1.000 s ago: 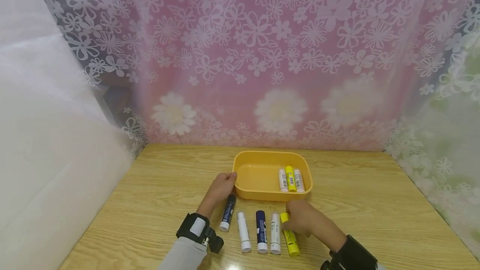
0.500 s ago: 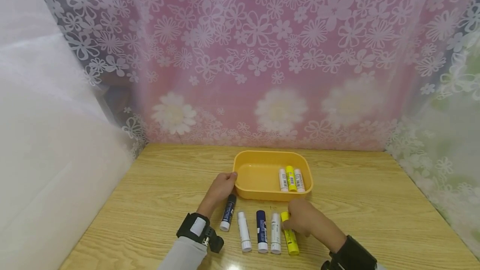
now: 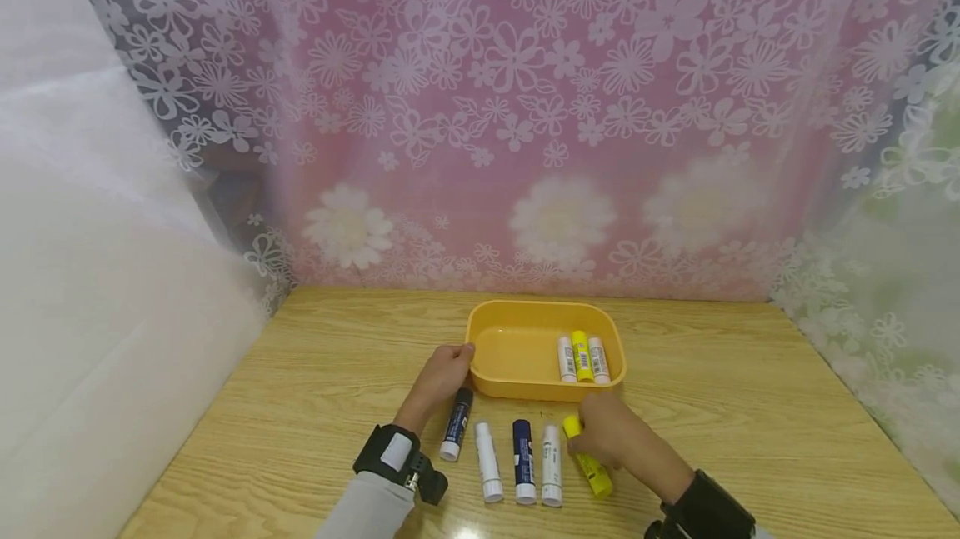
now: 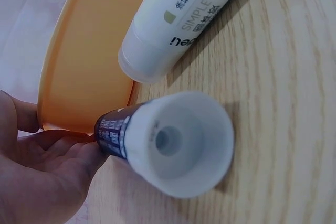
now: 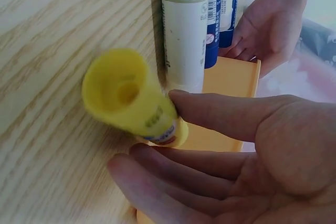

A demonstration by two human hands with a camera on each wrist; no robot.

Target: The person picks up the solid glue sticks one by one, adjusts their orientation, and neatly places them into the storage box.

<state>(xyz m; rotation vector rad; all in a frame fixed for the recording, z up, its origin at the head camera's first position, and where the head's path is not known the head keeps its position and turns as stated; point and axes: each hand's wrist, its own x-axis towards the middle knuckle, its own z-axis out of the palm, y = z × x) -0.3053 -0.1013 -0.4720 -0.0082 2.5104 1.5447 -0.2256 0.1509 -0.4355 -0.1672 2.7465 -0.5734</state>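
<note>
My left hand [image 3: 442,376] grips the left end of a yellow plastic tray [image 3: 510,391], thumb over its rim and fingers against the outside wall, as the left wrist view shows. My right hand [image 3: 611,431] pinches a yellow glue stick [image 5: 149,106] between thumb and fingertips, near the tray's front right. That stick [image 3: 590,468] lies slanted, its hollow base toward the right wrist camera. Inside the tray's right end lie two white glue sticks [image 3: 567,360] with a yellow glue stick [image 3: 582,358] between them.
In front of the tray lie a dark blue glue stick [image 3: 456,425] beside my left hand, a white one [image 3: 487,464], another blue one [image 3: 523,462] and another white one [image 3: 551,466]. Floral curtains [image 3: 480,106] hang behind the wooden table [image 3: 337,339].
The yellow glue stick in my right hand has turned, its base swinging right and slightly away, apart from the white stick beside it. My left hand and the tray stay put.
</note>
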